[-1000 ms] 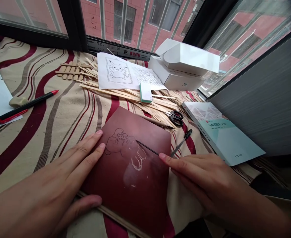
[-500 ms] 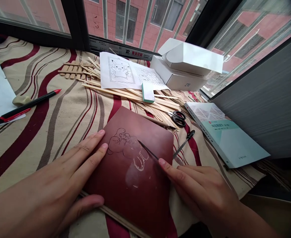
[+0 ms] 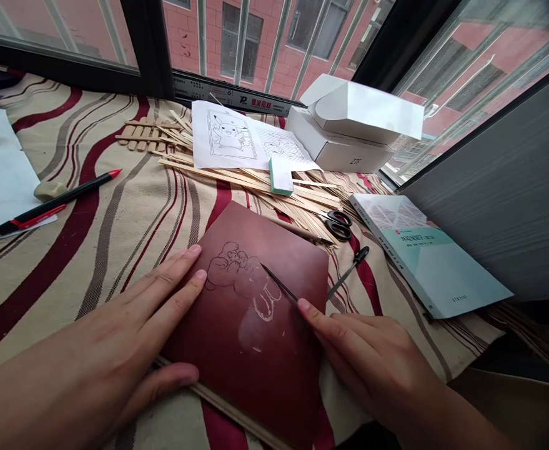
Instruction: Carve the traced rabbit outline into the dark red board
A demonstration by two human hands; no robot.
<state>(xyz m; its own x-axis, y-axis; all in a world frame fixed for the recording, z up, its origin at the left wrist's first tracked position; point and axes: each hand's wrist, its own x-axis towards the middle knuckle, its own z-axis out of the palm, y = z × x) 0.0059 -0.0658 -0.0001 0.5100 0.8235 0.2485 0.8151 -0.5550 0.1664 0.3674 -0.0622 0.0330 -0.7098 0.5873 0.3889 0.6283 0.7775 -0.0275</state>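
Note:
A dark red board (image 3: pixel 250 350) with a scratched cartoon outline (image 3: pixel 243 278) lies on the striped cloth in front of me. My left hand (image 3: pixel 128 337) lies flat on the board's left edge, fingers stretched out, thumb against the near edge. My right hand (image 3: pixel 368 356) rests on the board's right side, its fingers pinched on a thin black needle tool (image 3: pixel 278 282) whose tip touches the outline's pale scraped lines.
A small file with a black handle (image 3: pixel 349 270), black scissors (image 3: pixel 337 224), a heap of wooden sticks (image 3: pixel 255 181), printed drawings (image 3: pixel 230 134), a green-edged block (image 3: pixel 281 175), a white box (image 3: pixel 349 134), a book (image 3: pixel 424 250), a red-tipped black pen (image 3: pixel 54 200), an eraser (image 3: pixel 50 189).
My right hand has drawn back toward me and a little left, so the needle now slants more steeply across the outline. The left hand stays on the board.

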